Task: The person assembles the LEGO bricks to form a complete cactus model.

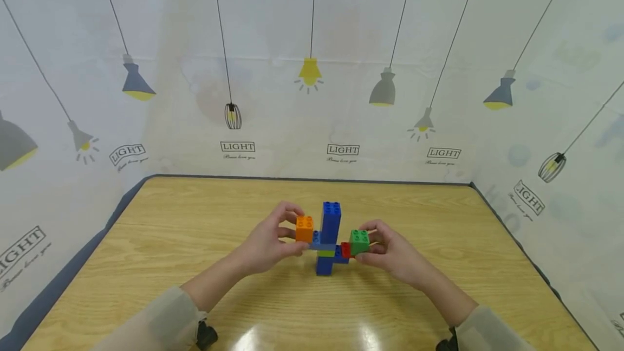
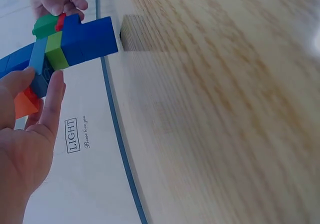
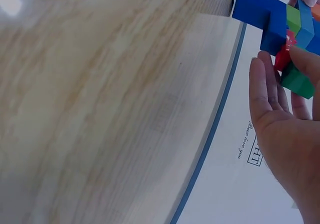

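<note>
A joined figure of toy building blocks stands upright in the middle of the head view. Its tall blue column (image 1: pixel 331 226) rises from a light blue brick (image 1: pixel 323 247), with a lime green brick (image 1: pixel 325 253) and a blue base brick (image 1: pixel 324 267) below. My left hand (image 1: pixel 265 242) holds the orange block (image 1: pixel 304 229) at the left end, thumb low and fingers behind. On the right, my right hand (image 1: pixel 394 253) pinches the green block (image 1: pixel 359 241), which sits by a small red brick (image 1: pixel 345 249). Both hands also show in the left wrist view, around opposite ends of the figure.
A wood-grain table (image 1: pixel 195 215) lies under the figure, with a dark border along its back edge. White sheeting (image 1: pixel 273 96) printed with hanging lamps encloses the back and sides. Dark wrist devices (image 1: pixel 207 335) show at the sleeves.
</note>
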A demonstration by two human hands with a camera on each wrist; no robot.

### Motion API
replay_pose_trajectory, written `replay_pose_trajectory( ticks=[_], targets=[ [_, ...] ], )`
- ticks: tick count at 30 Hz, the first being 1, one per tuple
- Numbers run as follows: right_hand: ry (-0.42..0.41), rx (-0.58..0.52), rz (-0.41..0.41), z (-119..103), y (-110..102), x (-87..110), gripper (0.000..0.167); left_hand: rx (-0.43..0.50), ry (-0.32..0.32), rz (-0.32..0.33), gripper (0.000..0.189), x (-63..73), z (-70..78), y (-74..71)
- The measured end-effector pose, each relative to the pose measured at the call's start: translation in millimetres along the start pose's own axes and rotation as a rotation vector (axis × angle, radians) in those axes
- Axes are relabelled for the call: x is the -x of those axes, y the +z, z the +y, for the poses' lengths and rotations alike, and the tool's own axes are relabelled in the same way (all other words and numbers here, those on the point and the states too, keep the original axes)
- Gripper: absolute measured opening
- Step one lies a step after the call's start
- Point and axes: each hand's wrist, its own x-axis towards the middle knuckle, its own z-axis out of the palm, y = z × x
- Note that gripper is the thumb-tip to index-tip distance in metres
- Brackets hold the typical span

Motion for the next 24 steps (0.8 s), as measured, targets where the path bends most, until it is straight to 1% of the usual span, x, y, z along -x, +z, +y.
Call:
replay_pose_trajectory(
  ticks=[3,5,9,12,17,20,24],
  targets=[
    [-0.009,-0.032,0.003,-0.6,-0.9,1.5,0.065,0.066,-0.017,0.025,0.063,-0.5,-0.2,-0.6],
    [-0.025,-0.05,0.003,-1.3,-1.7,2.1,0.07,0.105,-0.017,0.036,0.064,-0.5,0.2,-1.5],
    [-0.076,-0.041,-0.001,-2.4,-2.5,2.5,0.073,0.161,0.001,0.051,0.062,-0.1,1.9,-3.0],
    [-0.101,-0.031,-0.004,-2.7,-1.9,2.6,0.068,0.172,0.006,0.067,0.06,-0.5,2.5,-3.5],
    [-0.103,-0.033,0.002,-4.7,1.7,2.2,0.072,0.19,-0.008,0.084,0.061,-0.4,2.7,-4.2],
    [-0.122,-0.03,0.008,-5.1,3.8,1.7,0.073,0.215,-0.027,0.079,0.063,-0.3,3.1,-4.3],
    [-0.139,-0.022,0.031,-5.0,5.2,0.6,0.068,0.198,-0.043,0.065,0.072,0.3,2.8,-6.0]
  ],
)
